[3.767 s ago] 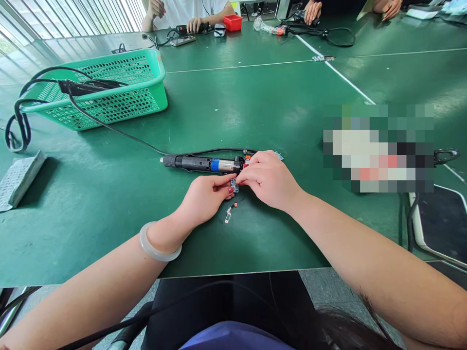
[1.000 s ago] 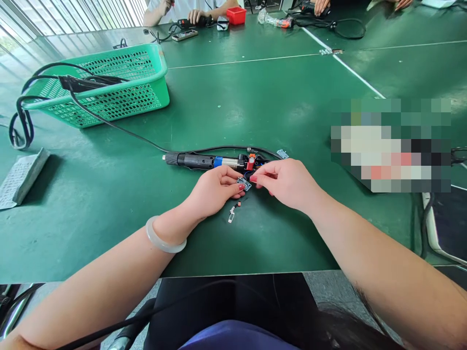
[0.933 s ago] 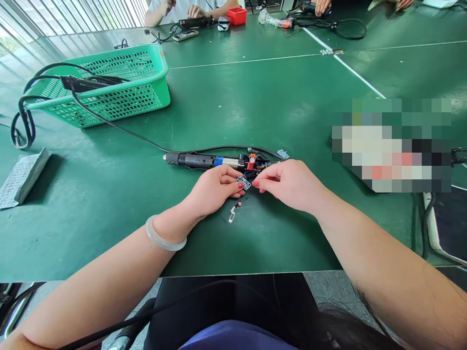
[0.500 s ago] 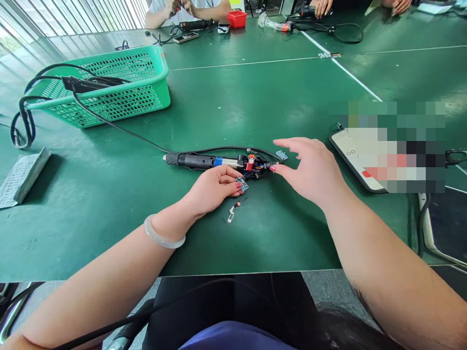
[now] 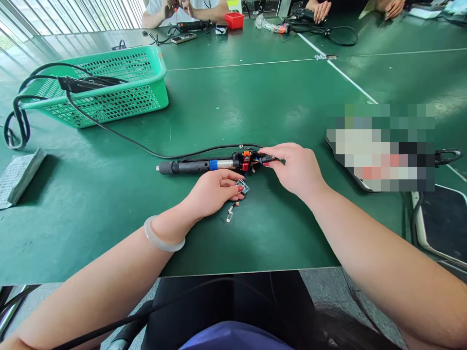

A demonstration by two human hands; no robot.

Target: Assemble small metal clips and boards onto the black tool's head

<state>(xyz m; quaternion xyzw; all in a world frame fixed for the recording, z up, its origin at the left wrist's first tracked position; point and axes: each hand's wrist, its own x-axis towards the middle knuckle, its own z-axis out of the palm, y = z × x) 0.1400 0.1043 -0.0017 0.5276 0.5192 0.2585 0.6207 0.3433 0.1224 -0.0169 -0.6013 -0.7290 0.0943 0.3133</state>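
With the tool (image 5: 223, 165) as the clock's centre, a pale block (image 5: 22, 179) is lying at nine o'clock near the table's left edge. At ten o'clock a green basket (image 5: 120, 108) is holding looped black cable (image 5: 93, 83), one strand of which is running down towards the tool. At eleven o'clock, across the table, a phone (image 5: 183, 38) is lying in front of a co-worker.

At seven o'clock the left hand (image 5: 208, 193), a white bangle (image 5: 163, 239) ringing its wrist, is pinching a small plate (image 5: 242, 185) between thumb and fingers, just below the tool. The tool itself is lying lengthwise on the green table (image 5: 292, 243), in front of the person, its wires and a red part (image 5: 245, 160) showing. Near six o'clock a small clip (image 5: 229, 215) is resting just below the left fingertips; at twelve a red tray (image 5: 234, 20) is standing far off.

At three o'clock the right hand (image 5: 297, 167) is gripping the tool's cord end, thumb and forefinger close together. Beyond it, pixelation is hiding most of a dark-edged object (image 5: 346, 168). Just past three, a pale-rimmed dark panel (image 5: 443, 221) is lying at the far right.
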